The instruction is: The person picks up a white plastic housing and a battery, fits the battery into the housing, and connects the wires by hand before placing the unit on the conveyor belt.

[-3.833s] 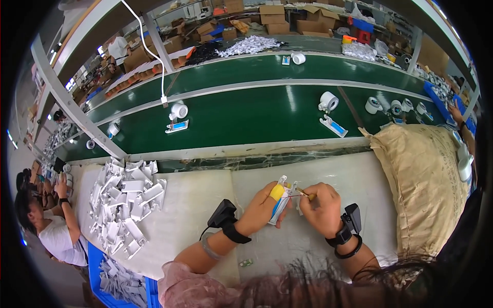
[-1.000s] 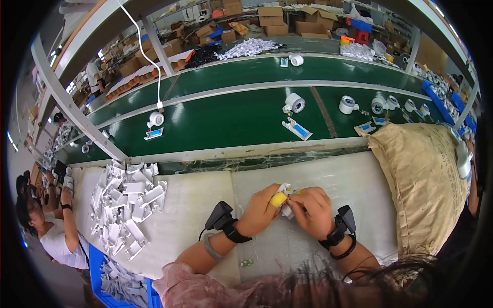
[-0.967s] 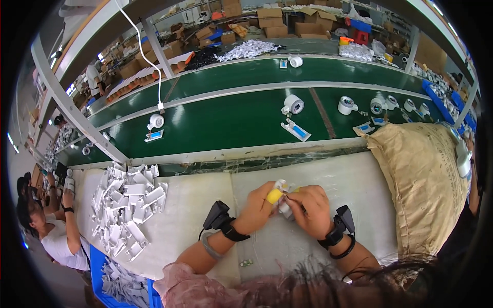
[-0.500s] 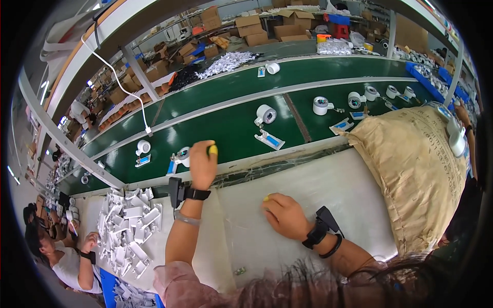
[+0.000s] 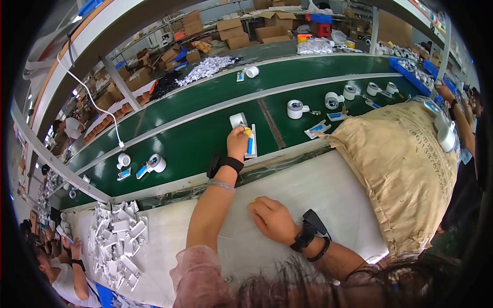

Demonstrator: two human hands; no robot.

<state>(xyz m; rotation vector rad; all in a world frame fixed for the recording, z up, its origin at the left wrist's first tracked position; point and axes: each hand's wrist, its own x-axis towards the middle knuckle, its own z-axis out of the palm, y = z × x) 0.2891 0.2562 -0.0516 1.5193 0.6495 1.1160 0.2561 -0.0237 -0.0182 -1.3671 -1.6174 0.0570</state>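
Out over the green belt, my left hand (image 5: 238, 143) has its fingers closed on a white round-headed device (image 5: 237, 120), whose head shows beyond the fingertips. A long white cover with a blue strip (image 5: 253, 142) stands out to the right of that hand and seems joined to the device. Yellow shows on a fingertip of my left hand. My right hand (image 5: 275, 219) is curled above the pale worktable (image 5: 328, 190), its fingertips turned in, with a bit of yellow at one tip. Whatever it may hold is hidden.
Several similar devices (image 5: 295, 109) lie along the green conveyor belt (image 5: 200, 149). A large brown paper sack (image 5: 400, 164) stands at the right. White plastic covers (image 5: 120, 233) are heaped at the left, near a co-worker (image 5: 69, 277). A metal post (image 5: 51, 154) rises at the left.
My left hand has moved right along the belt, leaving one device and closing on another. The view has shifted slightly to the right. My right hand stays curled over the table.
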